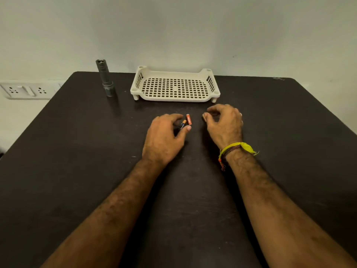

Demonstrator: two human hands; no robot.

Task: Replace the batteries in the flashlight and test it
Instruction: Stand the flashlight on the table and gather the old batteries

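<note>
A dark grey flashlight (105,78) stands upright at the back left of the black table (77,151). My left hand (164,136) pinches a small dark battery with a copper end (182,124) between thumb and index finger, low over the table. An orange battery (189,119) lies on the table just right of it, touching or nearly touching it. My right hand (224,124) hovers to the right of the batteries with its fingers loosely curled. I see nothing held in it.
A cream perforated plastic tray (135,88) with nothing in it sits at the back centre, just beyond my hands. A wall socket strip (25,90) is on the wall at the left. A yellow thread band (237,148) circles my right wrist.
</note>
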